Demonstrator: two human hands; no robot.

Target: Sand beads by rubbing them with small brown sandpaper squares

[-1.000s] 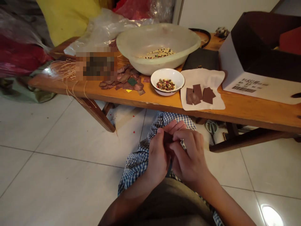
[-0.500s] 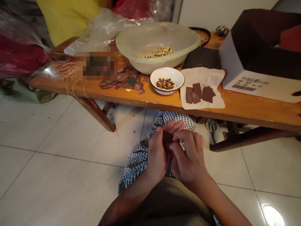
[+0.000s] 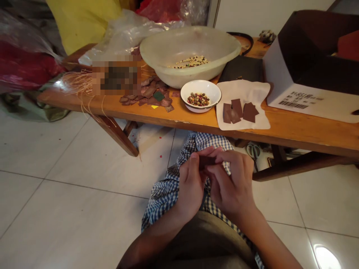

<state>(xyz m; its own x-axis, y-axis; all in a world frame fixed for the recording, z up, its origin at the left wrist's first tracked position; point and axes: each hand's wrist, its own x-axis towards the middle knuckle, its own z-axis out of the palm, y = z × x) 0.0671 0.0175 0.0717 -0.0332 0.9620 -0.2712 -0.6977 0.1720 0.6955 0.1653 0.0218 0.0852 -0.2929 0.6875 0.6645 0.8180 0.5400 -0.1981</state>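
Note:
Above my lap, a small dark brown flat piece [image 3: 206, 161] is held between both hands. My left hand [image 3: 192, 179] grips its left end, thumb on top and fingers behind it. My right hand [image 3: 231, 175] pinches the right end with thumb and forefinger. Much of the piece is hidden by my fingers, and I cannot make out its material. Just ahead on the bench, several similar brown pieces [image 3: 237, 108] lie on a white cloth-like sheet [image 3: 259, 95]. Left of that sheet stands a small white bowl [image 3: 186, 98] with mixed beads [image 3: 199, 99] in it.
The wooden bench [image 3: 157, 118] crosses in front of me. On it are a large translucent basin [image 3: 179, 78] with beads, a pile of brown scraps [image 3: 148, 93], pale strings [image 3: 77, 82] and a white box [image 3: 303, 99]. Scissors [image 3: 254, 151] lie beneath.
My right hand has shifted slightly right and the brown piece now sits more level, showing a longer edge between my hands. The bench items stay in place; the view has moved slightly.

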